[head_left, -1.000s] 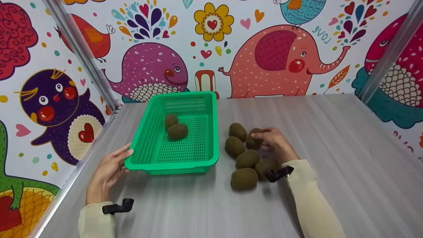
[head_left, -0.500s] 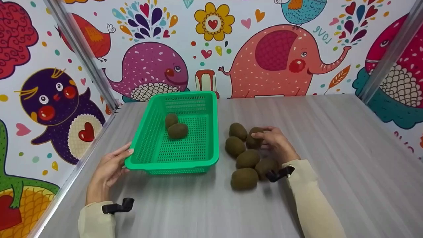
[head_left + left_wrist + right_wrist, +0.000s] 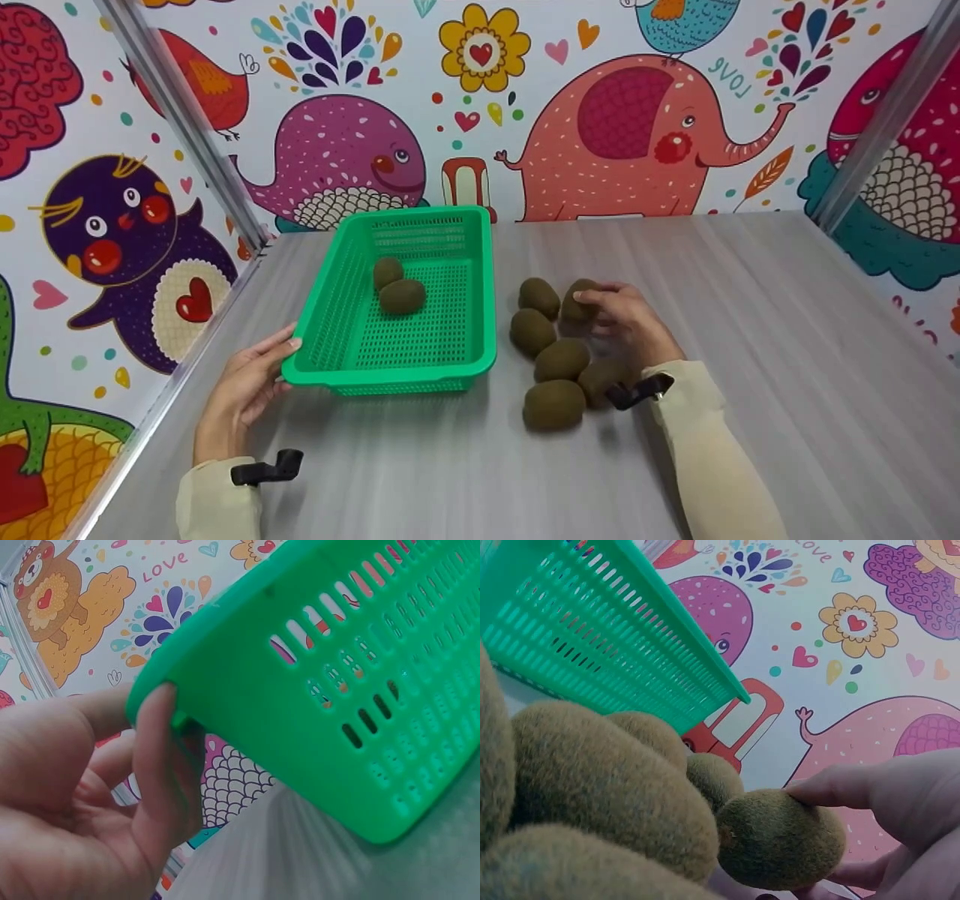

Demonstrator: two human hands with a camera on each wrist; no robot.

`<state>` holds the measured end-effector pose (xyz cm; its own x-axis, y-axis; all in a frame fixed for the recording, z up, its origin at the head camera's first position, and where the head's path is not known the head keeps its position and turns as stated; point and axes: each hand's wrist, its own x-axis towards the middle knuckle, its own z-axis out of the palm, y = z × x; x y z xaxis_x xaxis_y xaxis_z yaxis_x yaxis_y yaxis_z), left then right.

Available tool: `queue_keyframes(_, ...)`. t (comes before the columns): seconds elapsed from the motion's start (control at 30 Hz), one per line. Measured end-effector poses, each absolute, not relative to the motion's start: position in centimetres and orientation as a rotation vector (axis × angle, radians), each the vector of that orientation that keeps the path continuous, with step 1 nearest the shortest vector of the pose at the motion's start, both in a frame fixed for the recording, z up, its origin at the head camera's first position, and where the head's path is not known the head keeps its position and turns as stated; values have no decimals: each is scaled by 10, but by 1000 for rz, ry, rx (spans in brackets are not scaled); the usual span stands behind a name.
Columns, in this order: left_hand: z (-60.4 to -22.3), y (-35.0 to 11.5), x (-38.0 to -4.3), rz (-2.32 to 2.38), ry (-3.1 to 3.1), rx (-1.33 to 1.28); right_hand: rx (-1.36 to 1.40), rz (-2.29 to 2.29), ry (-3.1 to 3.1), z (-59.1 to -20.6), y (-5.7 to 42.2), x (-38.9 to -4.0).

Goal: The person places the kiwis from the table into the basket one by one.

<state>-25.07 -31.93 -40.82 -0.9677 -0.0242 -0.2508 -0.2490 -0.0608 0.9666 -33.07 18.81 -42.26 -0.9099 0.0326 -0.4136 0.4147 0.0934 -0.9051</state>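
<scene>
A green perforated plastic basket (image 3: 487,315) stands on the table, with two brown fuzzy kiwis (image 3: 403,297) inside it. At its near left corner my left hand (image 3: 251,382) grips the rim, and the left wrist view shows the fingers (image 3: 156,757) curled at the basket's edge. To the right of the basket, my right hand (image 3: 626,319) pinches a kiwi (image 3: 780,840) between thumb and fingers. In the head view this held kiwi (image 3: 579,301) is at the far right of a group of several kiwis (image 3: 562,360). Part of one kiwi is hidden behind the right wrist's black mount.
Grey wood-grain table (image 3: 420,472) spreads around the basket and kiwis. A wall with cartoon animals (image 3: 615,142) rises along the back, and another panel stands at the left. Metal posts (image 3: 187,127) mark the corners.
The kiwi in my right hand has risen slightly, with its shadow now showing beneath it. My left hand and the basket have stayed in place.
</scene>
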Motion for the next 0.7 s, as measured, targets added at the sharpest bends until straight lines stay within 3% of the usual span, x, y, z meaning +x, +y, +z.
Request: queue_keyframes(0.7,-408,-320,-251,2151,2050,-287,344,-2223,1795,-416,181,-334)
